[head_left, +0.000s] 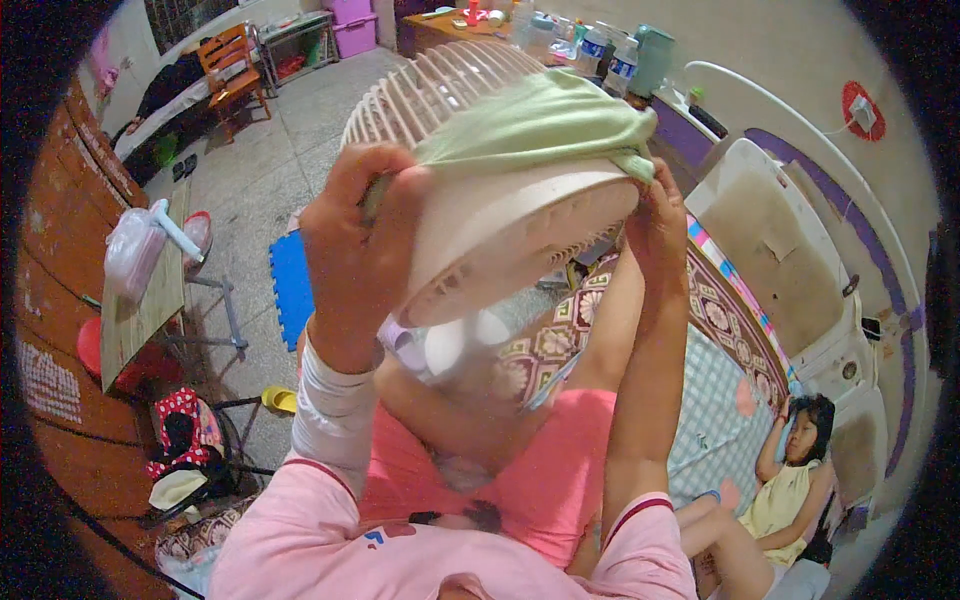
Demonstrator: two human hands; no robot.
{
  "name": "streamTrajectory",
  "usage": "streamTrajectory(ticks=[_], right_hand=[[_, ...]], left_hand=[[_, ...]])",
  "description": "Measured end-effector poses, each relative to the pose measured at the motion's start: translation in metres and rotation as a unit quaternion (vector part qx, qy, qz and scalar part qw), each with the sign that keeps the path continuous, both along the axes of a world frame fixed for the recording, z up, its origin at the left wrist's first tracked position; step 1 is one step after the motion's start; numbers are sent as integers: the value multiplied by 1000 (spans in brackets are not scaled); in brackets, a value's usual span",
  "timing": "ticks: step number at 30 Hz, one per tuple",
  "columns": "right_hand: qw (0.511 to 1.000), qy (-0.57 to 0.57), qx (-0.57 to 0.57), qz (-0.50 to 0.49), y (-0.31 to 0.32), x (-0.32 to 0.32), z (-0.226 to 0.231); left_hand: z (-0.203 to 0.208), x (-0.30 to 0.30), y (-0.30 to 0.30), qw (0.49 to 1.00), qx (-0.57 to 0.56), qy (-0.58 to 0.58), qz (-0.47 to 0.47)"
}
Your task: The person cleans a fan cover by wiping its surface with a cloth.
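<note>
A pale beige electric fan (pixel 530 235) with a slatted grille (pixel 440 85) is held up in front of me, tilted. A light green cloth (pixel 545 122) is stretched across its casing and over part of the grille. My left hand (pixel 362 230) is closed at the fan's left side, gripping the cloth's end there; its fingertips are partly hidden. My right hand (pixel 657 212) pinches the cloth's other end at the right rim. Below the fan, a round white part (pixel 465 343) shows above my lap, blurred.
A person (pixel 790 490) lies on the bed (pixel 715 430) at the right. Bottles (pixel 620 68) crowd a table at the back. To the left stand a small folding table (pixel 150 300) with a plastic bag and a stroller-like seat (pixel 185 430). A yellow slipper (pixel 280 400) lies on the floor.
</note>
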State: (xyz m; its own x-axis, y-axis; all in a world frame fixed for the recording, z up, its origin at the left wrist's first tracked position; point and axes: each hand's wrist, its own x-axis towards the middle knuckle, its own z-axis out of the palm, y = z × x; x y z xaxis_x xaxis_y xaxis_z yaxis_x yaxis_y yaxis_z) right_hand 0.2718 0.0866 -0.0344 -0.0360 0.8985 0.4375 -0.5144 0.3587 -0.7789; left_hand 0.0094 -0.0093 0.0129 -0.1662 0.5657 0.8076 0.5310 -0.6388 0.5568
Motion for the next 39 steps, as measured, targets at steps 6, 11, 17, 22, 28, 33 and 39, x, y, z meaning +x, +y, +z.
streamTrajectory(ticks=[6,11,17,22,28,33,39], right_hand=[[984,-154,86,-34,8,-10,46],[976,-175,130,2,4,-14,62],[990,-118,75,-1,7,2,42],[999,8,42,32,13,6,-1],[994,79,-35,65,5,2,-22],[999,9,19,37,6,-1,6],[994,-80,58,36,2,-12,50]], left_hand=[[-68,-15,-7,991,35,-130,18],[-76,-9,-21,974,5,-224,-27],[-53,-9,-15,987,-5,-156,-36],[-5,5,-5,999,23,-29,-7],[9,6,-1,999,25,42,-16],[-13,5,-17,999,0,-30,20],[-68,-7,-18,984,35,-173,-18]])
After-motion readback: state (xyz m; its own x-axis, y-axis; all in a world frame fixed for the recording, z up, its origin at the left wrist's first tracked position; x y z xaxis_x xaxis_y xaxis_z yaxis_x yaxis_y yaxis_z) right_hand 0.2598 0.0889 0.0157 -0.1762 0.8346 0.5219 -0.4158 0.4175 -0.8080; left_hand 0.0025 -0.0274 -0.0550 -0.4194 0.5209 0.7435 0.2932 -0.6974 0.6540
